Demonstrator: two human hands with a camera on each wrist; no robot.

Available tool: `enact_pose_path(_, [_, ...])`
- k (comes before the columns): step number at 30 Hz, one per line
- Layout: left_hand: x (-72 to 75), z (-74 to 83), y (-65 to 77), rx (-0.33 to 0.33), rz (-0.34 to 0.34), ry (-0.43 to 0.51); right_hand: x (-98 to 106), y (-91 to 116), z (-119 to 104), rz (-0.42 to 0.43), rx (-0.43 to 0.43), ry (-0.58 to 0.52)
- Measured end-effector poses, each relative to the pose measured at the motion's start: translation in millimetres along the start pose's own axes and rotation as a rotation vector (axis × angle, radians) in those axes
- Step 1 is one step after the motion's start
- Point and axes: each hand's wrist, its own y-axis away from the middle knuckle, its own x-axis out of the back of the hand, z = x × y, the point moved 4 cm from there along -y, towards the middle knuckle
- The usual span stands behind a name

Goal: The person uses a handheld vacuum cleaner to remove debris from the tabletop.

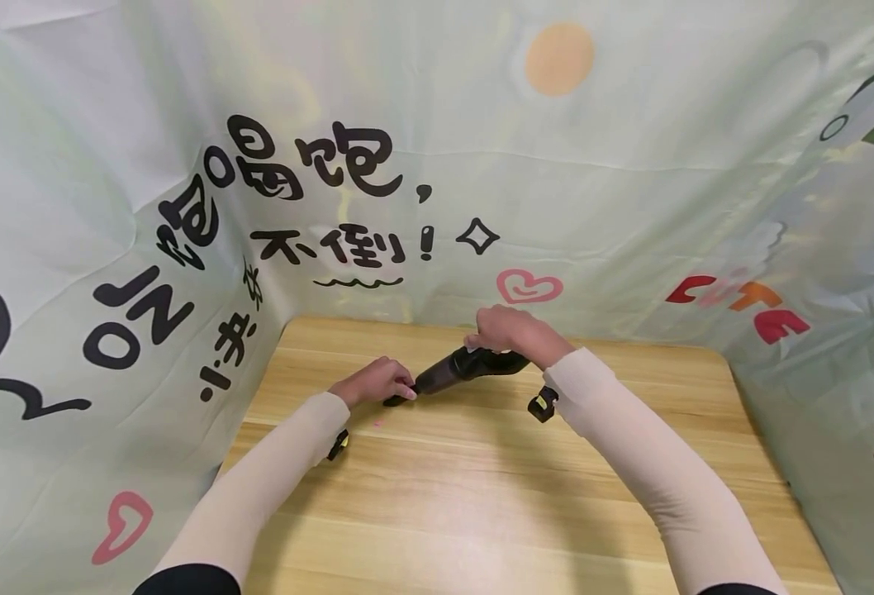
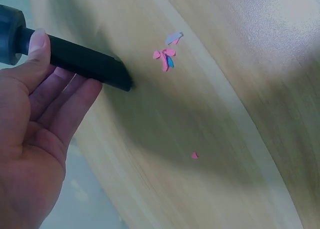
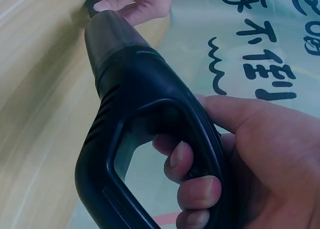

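A black handheld vacuum cleaner (image 1: 443, 375) with a smoky see-through dust cup (image 3: 115, 36) is held over the wooden table. My right hand (image 1: 510, 328) grips its loop handle (image 3: 202, 124), fingers wrapped through the opening. At the front end, my left hand (image 1: 374, 381) pinches the narrow black nozzle (image 2: 82, 59) between thumb and fingers. The nozzle tip points down, close over the tabletop. Beside it in the left wrist view lie small pink, blue and greyish scraps (image 2: 165, 58), plus one lone pink bit (image 2: 195, 155).
The wooden table (image 1: 422, 504) has rounded back corners. Pale printed fabric (image 1: 615, 207) hangs around its back and sides, with black lettering (image 1: 348, 161) and pink hearts (image 1: 529, 286). A small dark device (image 1: 543, 405) sits at my right wrist.
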Motion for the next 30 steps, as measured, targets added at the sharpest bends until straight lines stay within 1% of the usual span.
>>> enact_pose_path(4, [-1.0, 2.3, 1.1, -0.008, -0.019, -0.016, -5, 1, 6, -0.005, 0.018, -0.035])
enact_pose_path(9, [-4.3, 4.3, 3.6, -0.041, -0.053, -0.038, -12, 1, 10, -0.018, 0.043, -0.075])
enact_pose_path(13, [-6.5, 3.6, 6.5, -0.055, -0.058, -0.054, -17, -1, 10, -0.02, 0.053, -0.089])
enact_pose_path(18, [-7.8, 3.7, 9.2, -0.056, -0.065, -0.049, -20, 0, 9, -0.023, 0.06, -0.096])
enact_pose_path(27, [-6.0, 4.4, 13.7, -0.069, -0.075, -0.075, -25, -1, 10, -0.043, 0.076, -0.112])
enact_pose_path(30, [-6.6, 4.9, 15.6, -0.059, -0.088, -0.066, -27, -2, 9, -0.049, 0.078, -0.121])
